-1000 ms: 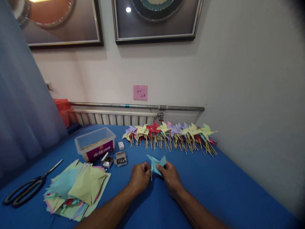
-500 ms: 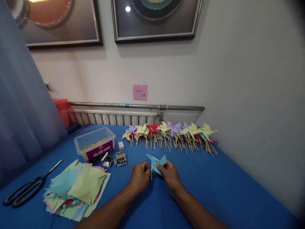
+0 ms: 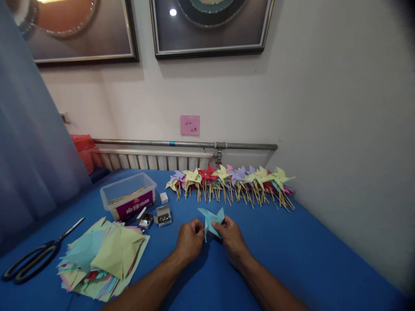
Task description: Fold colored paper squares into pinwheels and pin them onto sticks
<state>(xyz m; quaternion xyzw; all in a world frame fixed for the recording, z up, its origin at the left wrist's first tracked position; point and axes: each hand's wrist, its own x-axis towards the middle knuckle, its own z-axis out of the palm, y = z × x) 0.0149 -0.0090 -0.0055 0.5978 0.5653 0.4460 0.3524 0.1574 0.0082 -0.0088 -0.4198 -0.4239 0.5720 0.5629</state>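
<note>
A light-blue paper pinwheel (image 3: 212, 220) with folded blades is held above the blue table, in front of me. My right hand (image 3: 231, 237) pinches it from the right, thumb over the front of the paper. Right at the pinwheel's left edge is my left hand (image 3: 190, 237), its fingers closed together; anything between their tips is too small to make out. To the left of my left hand, two small opened boxes of metal pins (image 3: 164, 217) stand on the table. A stack of cut paper squares (image 3: 110, 255) in several colours lies to the lower left.
Finished pinwheels on sticks (image 3: 227, 181) lie in a row along the back. A clear plastic tub (image 3: 129, 198) holds wooden sticks, beside a small white box (image 3: 164, 198). Black-handled scissors (image 3: 45, 252) lie far left. Behind are a radiator (image 3: 155, 160) and a wall.
Both hands stay in nearly the same place. The pinwheel has tilted very slightly between them; the whole view has shifted a little.
</note>
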